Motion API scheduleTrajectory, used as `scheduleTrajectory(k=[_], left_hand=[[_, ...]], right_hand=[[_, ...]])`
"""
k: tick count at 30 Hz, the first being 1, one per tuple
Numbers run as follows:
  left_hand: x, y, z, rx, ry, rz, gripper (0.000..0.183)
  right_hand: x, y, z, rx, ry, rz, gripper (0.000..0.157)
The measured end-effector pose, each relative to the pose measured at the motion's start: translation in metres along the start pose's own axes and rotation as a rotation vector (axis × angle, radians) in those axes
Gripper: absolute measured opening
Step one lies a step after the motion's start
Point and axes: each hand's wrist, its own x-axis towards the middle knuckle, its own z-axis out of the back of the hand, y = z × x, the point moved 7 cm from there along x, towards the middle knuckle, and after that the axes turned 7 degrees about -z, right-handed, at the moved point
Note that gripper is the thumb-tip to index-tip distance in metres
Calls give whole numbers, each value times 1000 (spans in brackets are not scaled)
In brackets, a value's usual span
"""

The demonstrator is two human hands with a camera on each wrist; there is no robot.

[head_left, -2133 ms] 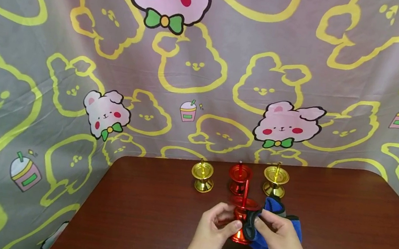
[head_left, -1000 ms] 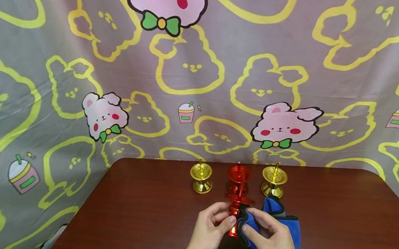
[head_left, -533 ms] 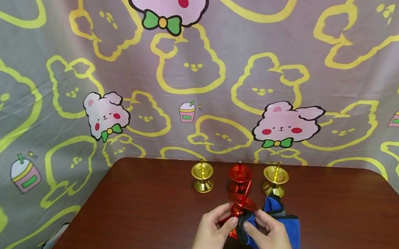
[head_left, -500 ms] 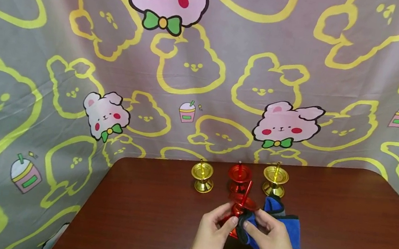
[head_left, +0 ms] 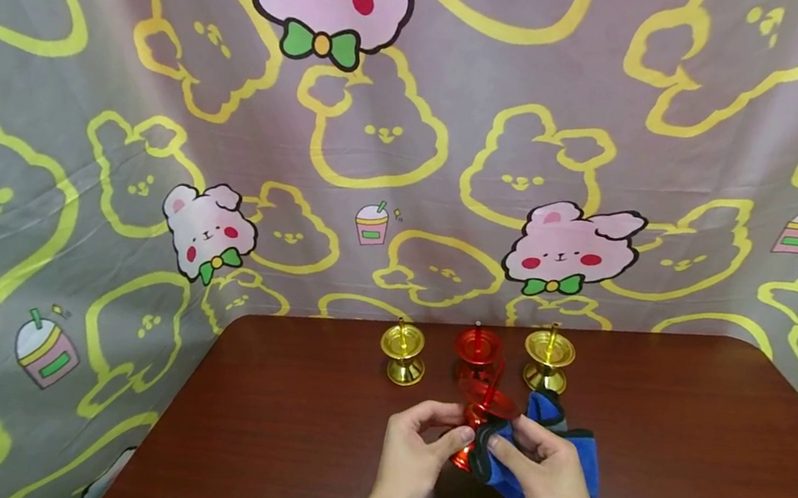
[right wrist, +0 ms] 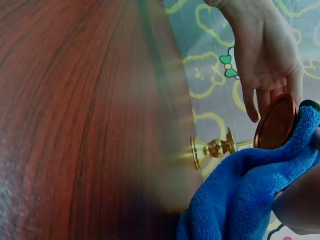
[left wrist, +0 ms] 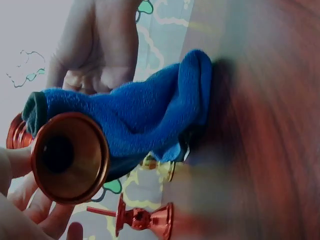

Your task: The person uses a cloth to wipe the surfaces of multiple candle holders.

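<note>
In the head view my left hand [head_left: 409,456] grips a shiny red candlestick [head_left: 489,401] by its stem, thumb in front. It is raised off the table and leans, with its spike tipped to the right. The left wrist view looks into the hollow underside of its base [left wrist: 70,157]. My right hand [head_left: 555,471] pinches a blue cloth [head_left: 507,486] with dark edging and presses it against the candlestick's right side, below the dish. The cloth hangs down in folds, seen close in the right wrist view as blue fabric [right wrist: 235,195]. Cloth and fingers hide part of the stem.
Along the back of the brown table [head_left: 283,436] stand a gold candlestick [head_left: 405,359], another red candlestick [head_left: 474,348] and a second gold candlestick [head_left: 549,357]. Right behind them hangs a patterned curtain [head_left: 455,164] with cartoon animals.
The held candlestick has gone from upright to leaning, its spike now tipped right. The cloth has shifted from near the dish's right edge down along the stem. The standing candlesticks have not moved.
</note>
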Motion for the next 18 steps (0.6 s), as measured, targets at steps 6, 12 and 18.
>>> scheduleTrajectory(k=[6,12,18], left_hand=[[4,2,0,-12,106,23,17],[3,1,0,-33,194,-5,19],[3,1,-1,-32,261,-61,26]], right_hand=[[0,4,-2,22,83,10,39],[4,3,-3,13,232,22,40],[6,-13,-8,105,373,-129,52]])
